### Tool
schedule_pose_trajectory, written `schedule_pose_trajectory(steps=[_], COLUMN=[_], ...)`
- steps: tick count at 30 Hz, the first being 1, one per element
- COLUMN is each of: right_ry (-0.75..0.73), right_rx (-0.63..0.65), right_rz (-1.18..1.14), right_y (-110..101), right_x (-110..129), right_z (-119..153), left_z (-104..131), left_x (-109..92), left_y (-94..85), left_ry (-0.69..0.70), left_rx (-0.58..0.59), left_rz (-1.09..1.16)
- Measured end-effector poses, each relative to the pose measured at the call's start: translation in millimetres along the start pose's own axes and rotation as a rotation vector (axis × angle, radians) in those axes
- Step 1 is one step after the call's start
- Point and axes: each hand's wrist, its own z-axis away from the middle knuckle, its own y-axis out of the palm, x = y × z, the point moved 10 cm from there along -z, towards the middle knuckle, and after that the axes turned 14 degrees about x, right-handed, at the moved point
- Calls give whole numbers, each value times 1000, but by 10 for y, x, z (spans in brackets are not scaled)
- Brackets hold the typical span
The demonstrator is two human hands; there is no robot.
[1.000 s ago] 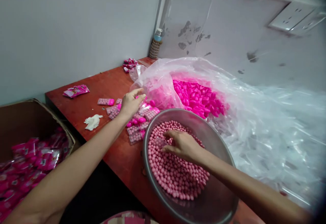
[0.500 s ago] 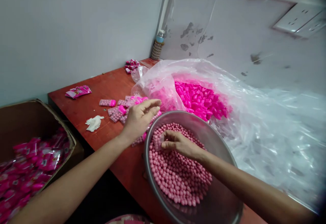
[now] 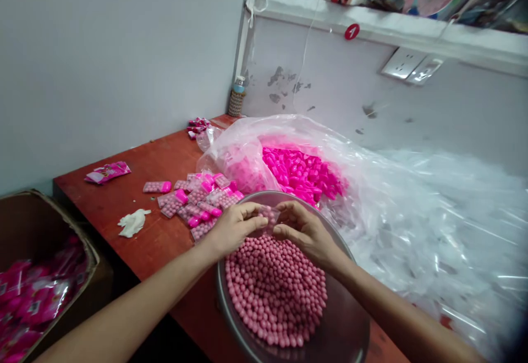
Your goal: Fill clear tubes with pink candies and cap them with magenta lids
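Between both hands, above the far side of a metal bowl [image 3: 346, 319], is a small clear plastic case [image 3: 269, 217] with pink balls in it. My left hand [image 3: 237, 225] pinches its left side between thumb and fingers. On its right side, my right hand [image 3: 303, 231] has thumb and fingertips closed on the same case. Many pink candy balls [image 3: 276, 291] fill the bowl below the hands. Left of the bowl lies a pile of filled clear cases with bright pink caps [image 3: 202, 203].
Behind the bowl, a large clear plastic bag [image 3: 330, 132] holds loose pink caps [image 3: 301, 170]. A cardboard box [image 3: 88, 253] of pink packets [image 3: 37, 297] stands at lower left. White crumpled tissue [image 3: 134, 223] and pink wrappers [image 3: 108, 172] lie on the red table [image 3: 160, 247].
My right hand has lifted the case up from among the balls in the bowl. My left hand has come over to the bowl and taken hold of the case. The view has shifted.
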Motion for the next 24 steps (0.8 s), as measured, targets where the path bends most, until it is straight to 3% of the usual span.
schedule_pose_trajectory(steps=[5,10,16,24], right_ry=[-123,-193,-88,-39], right_rx=[58,69,106,-148], right_rz=[426,565,375,-120], right_y=[-46,-24,-103,-273], right_x=[261,377,247,-56], right_z=[59,91,88,207], left_z=[-64,-88,-127,-151], left_x=[31,2,-2,120], left_y=[150,170,230,155], left_ry=[-19,-28,-60,-178], left_rx=[123,122,150,70], left_rz=[43,-56,-102,-119])
